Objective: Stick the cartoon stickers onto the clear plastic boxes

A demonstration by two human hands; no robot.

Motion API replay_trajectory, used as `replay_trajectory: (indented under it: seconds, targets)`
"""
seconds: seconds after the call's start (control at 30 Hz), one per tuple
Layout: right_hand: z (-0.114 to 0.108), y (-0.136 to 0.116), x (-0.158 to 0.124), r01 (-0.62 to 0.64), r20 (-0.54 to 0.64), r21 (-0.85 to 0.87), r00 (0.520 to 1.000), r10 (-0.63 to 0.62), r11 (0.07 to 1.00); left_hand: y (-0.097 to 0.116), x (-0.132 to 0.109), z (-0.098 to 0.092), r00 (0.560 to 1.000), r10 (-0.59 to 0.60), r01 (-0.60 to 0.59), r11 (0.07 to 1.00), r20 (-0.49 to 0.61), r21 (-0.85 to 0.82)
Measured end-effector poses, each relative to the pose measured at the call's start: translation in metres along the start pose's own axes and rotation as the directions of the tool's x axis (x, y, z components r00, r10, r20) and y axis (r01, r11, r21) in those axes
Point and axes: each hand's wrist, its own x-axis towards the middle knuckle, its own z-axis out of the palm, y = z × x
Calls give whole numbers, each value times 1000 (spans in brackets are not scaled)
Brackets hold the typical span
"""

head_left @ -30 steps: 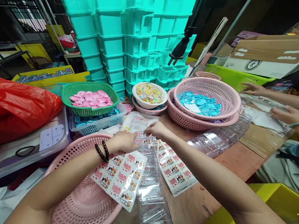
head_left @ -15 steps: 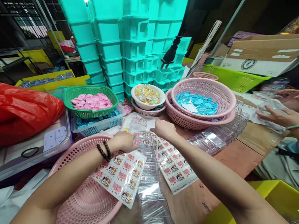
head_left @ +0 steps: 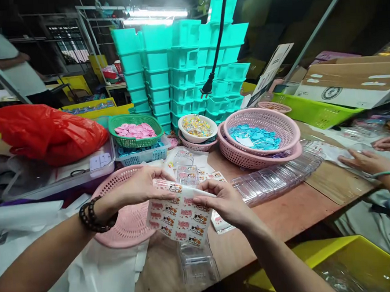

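A sticker sheet (head_left: 176, 222) printed with cartoon cats and pink lettering is held up between my two hands. My left hand (head_left: 144, 184), with a dark bead bracelet at the wrist, pinches its upper left edge. The upper right edge is gripped by my right hand (head_left: 223, 199), thumb in front. Beneath the sheet runs a row of clear plastic boxes (head_left: 199, 267), partly hidden by it. More sticker sheets (head_left: 221, 226) lie on the table behind my right hand. A pink basket (head_left: 121, 230) stands just left of the held sheet.
At the back are a green basket (head_left: 113, 135) of pink pieces, a white bowl (head_left: 185, 135) and stacked pink baskets (head_left: 227, 155) with blue pieces. Teal bins (head_left: 184, 78) tower behind. Clear boxes (head_left: 270, 181) line the right, where another person's hands (head_left: 367, 159) work.
Both hands have drawn back toward me, and my right hand now grips the sticker sheet too. The sheet has been raised upright. The camera view has tilted up.
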Motion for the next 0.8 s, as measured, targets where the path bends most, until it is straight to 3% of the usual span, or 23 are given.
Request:
replay_trajectory:
  seconds: [0.1,0.27,0.37,0.43,0.53,0.6,0.7,0.8]
  targets:
    - [2,-7,-24,-15,115,-100,993,26,995,12,-35,15,997,-69,67,993,-16,-101]
    - [13,-10,-70,90,195,-159,979,-58,983,36,-86,57,988,-77,49,979,-135,-197]
    - [12,-2,-98,3,295,-163,954,46,987,38,-115,82,975,-180,106,896,-133,-432]
    - [10,4,-115,16,325,-246,943,67,969,35,-130,100,968,-217,118,834,-124,-538]
    - [14,14,-134,257,236,-395,956,-173,882,25,-144,129,964,-179,59,863,-195,-501]
    - [20,22,-139,399,172,-448,917,-361,800,17,-146,147,948,-149,19,908,-280,-419]
    - [28,35,-138,447,107,-478,884,-455,756,4,-143,170,894,-182,25,932,-408,-361]
    - [29,53,-132,415,43,-484,891,-453,771,-3,-137,181,899,-263,71,876,-350,-477]
